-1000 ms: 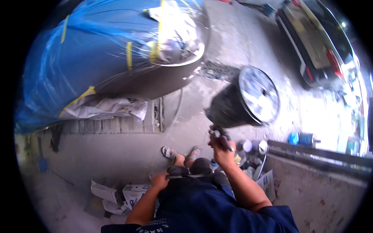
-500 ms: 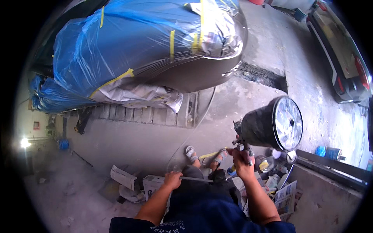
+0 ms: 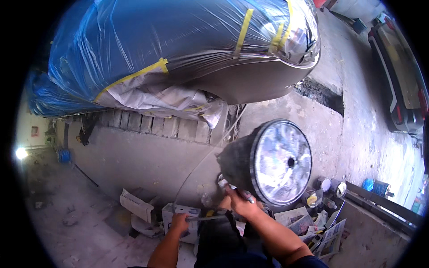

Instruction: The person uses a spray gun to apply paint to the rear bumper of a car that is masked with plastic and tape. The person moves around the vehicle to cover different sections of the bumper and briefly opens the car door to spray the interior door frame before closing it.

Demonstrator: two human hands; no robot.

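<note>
My right hand [image 3: 242, 206] is closed round the handle of a spray gun [image 3: 245, 194]. The gun's large dark cup, with a round, paint-smeared lid [image 3: 280, 156], tips toward me and hides part of the gun. My left hand [image 3: 179, 222] grips a pale air hose [image 3: 206, 218] that stretches across in front of my legs toward the gun. Ahead stands a car wrapped in blue masking film [image 3: 147, 40] with yellow tape [image 3: 244, 33]. Its bare grey bumper [image 3: 254, 82] shows below the film, a short way beyond the cup.
Crumpled masking paper [image 3: 165, 100] hangs under the car above a row of blocks [image 3: 156, 125]. A cardboard box [image 3: 190, 210] and newspapers [image 3: 298, 219] lie by my feet, with paint cans [image 3: 339, 188] to the right. Another vehicle [image 3: 400, 76] stands far right.
My right hand and the spray gun have swung left and in front of my body, the lid turning more toward me. My left hand has moved left and down with the hose.
</note>
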